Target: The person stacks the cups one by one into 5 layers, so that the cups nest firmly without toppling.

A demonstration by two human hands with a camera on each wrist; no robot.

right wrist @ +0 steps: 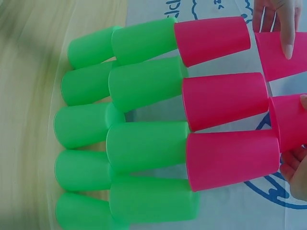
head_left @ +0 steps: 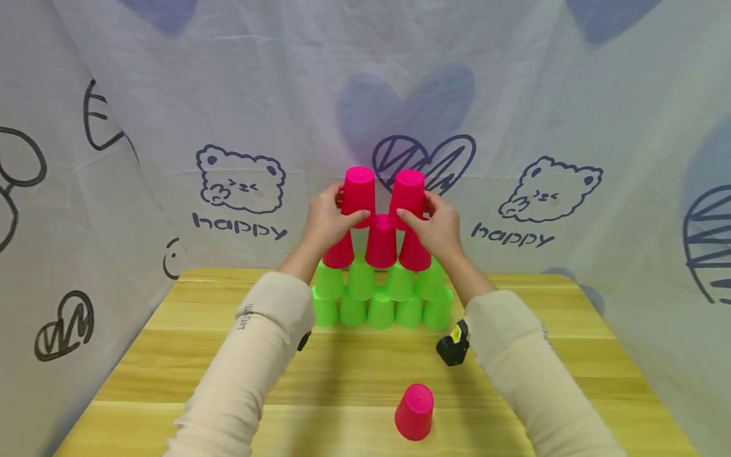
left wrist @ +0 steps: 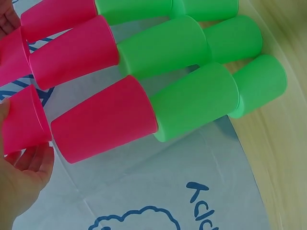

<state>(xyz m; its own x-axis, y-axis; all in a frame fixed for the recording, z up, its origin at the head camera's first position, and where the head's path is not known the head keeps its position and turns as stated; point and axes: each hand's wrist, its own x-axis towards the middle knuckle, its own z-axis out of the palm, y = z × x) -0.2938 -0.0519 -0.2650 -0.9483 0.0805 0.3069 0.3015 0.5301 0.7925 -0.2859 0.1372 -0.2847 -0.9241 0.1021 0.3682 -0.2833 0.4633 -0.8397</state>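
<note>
In the head view, my left hand [head_left: 325,219] grips an upside-down pink cup [head_left: 360,190], thumb in front. My right hand [head_left: 438,225] holds a matching pink cup [head_left: 408,189] beside it. Both cups are at the top of a stacked cup pyramid, over a row of three pink cups [head_left: 381,244]. Green cups [head_left: 362,282] form the two tiers beneath, all upside down. From the left wrist, the rim of the held cup [left wrist: 26,120] meets or nearly meets the pink cup [left wrist: 103,122] below. The right wrist view shows its held cup [right wrist: 288,124] similarly close to the row.
One more pink cup [head_left: 414,412] stands upside down on the wooden table [head_left: 188,374], toward the near edge. A black device [head_left: 453,346] with a yellow label shows by the right wrist. Behind the pyramid hangs a white cloth [head_left: 240,114] with printed drawings.
</note>
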